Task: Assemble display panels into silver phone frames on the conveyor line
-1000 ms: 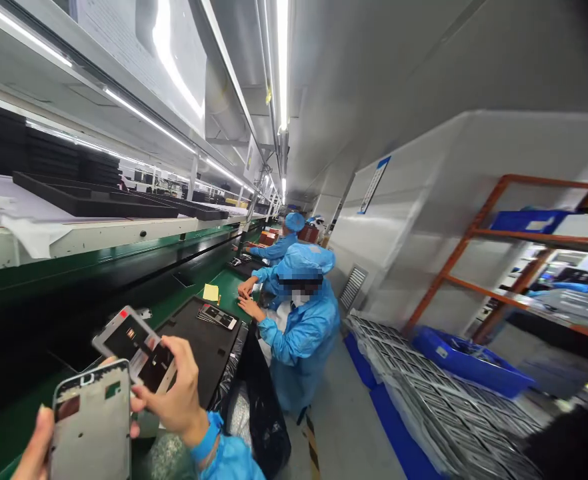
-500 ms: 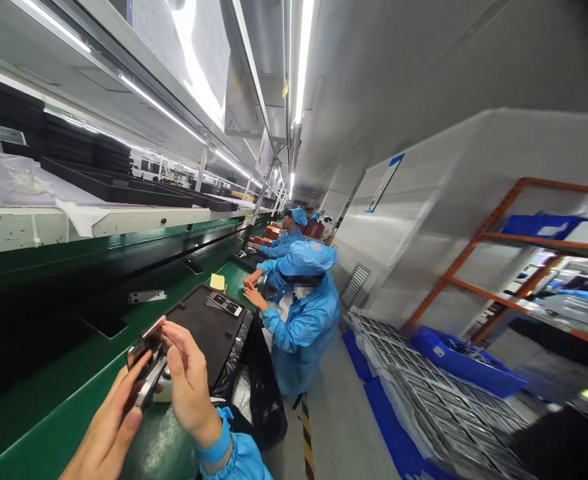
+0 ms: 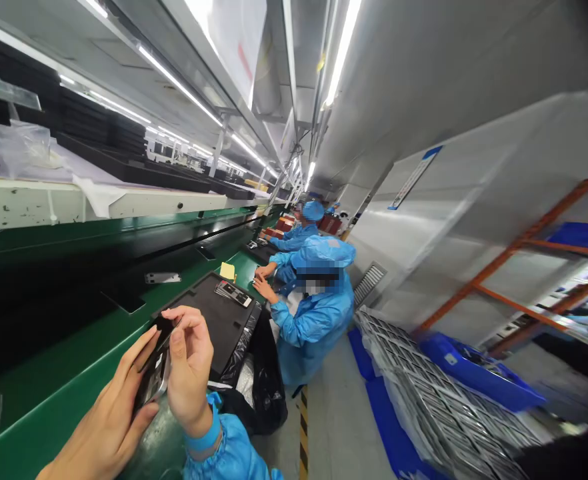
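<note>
black smartphone assembly [image 3: 153,385] is hanging over the green workbench [image 3: 59,413], my left hand [image 3: 109,415] and right hand [image 3: 190,365] clasping its edges; i'm judging it light, stiff, fragile (perhaps slippery), favouring rim holds.

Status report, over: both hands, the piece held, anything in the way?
Left hand and right hand gripping phone assembly. Assembly tilted, partly hidden by fingers. Black tray just beyond, not visibly blocking.

A bare left hand [image 3: 117,415] and bare right hand [image 3: 190,365]. A flat, bright-blue band [image 3: 205,435] with a small tuft circles the right wrist, above a loose, crinkled, shiny bright-blue sleeve [image 3: 231,455].
</note>
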Demonstrator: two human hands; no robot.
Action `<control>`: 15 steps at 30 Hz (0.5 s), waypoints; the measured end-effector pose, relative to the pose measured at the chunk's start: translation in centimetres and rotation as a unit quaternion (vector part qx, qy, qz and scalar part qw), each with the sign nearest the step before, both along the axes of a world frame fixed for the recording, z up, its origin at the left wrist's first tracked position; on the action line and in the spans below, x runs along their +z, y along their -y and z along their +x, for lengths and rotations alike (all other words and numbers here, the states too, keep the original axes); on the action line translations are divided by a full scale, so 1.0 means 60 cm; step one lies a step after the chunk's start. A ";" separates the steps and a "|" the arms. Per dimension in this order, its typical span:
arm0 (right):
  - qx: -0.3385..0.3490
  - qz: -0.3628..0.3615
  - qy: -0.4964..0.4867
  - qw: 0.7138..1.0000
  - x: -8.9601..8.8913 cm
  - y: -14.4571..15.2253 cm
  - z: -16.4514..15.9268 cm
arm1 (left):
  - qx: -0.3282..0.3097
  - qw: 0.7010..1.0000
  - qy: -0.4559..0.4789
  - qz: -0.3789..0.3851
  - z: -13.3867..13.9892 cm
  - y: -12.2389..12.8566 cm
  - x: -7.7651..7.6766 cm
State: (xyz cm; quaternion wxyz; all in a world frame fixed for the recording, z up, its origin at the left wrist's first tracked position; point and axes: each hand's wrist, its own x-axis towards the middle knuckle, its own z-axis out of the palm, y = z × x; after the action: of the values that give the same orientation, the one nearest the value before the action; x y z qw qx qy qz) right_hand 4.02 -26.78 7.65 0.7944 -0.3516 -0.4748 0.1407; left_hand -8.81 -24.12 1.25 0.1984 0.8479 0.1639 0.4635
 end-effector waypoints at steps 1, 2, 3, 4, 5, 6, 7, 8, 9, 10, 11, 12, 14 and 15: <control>0.001 -0.006 0.015 1.000 0.007 0.001 0.003 | -0.004 1.000 -0.001 0.009 -0.003 -0.002 0.005; 0.006 -0.013 0.032 0.999 0.014 0.004 0.007 | -0.009 1.000 -0.001 0.014 -0.006 -0.004 0.010; 0.013 -0.020 0.050 0.998 0.020 0.009 0.013 | -0.011 1.000 -0.001 0.012 -0.010 -0.006 0.016; 0.020 -0.023 0.066 0.997 0.022 0.015 0.020 | -0.018 1.000 -0.002 0.012 -0.016 -0.010 0.022; 0.025 -0.025 0.080 0.996 0.019 0.020 0.030 | -0.025 1.000 0.003 0.014 -0.022 -0.015 0.028; 0.025 -0.019 0.087 0.996 0.011 0.024 0.041 | -0.023 1.000 0.020 0.001 -0.031 -0.022 0.032; 0.029 -0.012 0.087 0.996 -0.006 0.026 0.053 | -0.009 0.998 0.055 -0.031 -0.041 -0.031 0.036; 0.034 -0.022 0.093 0.995 -0.030 0.026 0.063 | 0.009 0.991 0.107 -0.085 -0.052 -0.041 0.040; 0.046 -0.060 0.113 0.991 -0.061 0.023 0.071 | 0.021 0.978 0.156 -0.137 -0.064 -0.051 0.043; 0.067 -0.128 0.151 0.978 -0.097 0.020 0.075 | 0.024 0.963 0.202 -0.176 -0.076 -0.059 0.047; 0.089 -0.217 0.213 0.949 -0.138 0.016 0.075 | 0.013 0.944 0.247 -0.217 -0.086 -0.064 0.052; 0.093 -0.285 0.270 0.915 -0.179 0.011 0.071 | -0.011 0.924 0.282 -0.258 -0.094 -0.068 0.057; 0.112 -0.340 0.302 0.884 -0.254 0.001 0.052 | -0.082 0.877 0.329 -0.341 -0.103 -0.068 0.067; 0.115 -0.353 0.313 0.874 -0.284 -0.003 0.038 | -0.119 0.851 0.340 -0.381 -0.105 -0.066 0.071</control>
State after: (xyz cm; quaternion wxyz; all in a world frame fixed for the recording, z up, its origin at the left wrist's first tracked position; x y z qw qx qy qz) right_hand 6.32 -26.61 -9.41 0.4055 -0.5772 -0.6544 0.2725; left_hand -15.11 -20.15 5.51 0.6029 0.5080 0.1479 0.5971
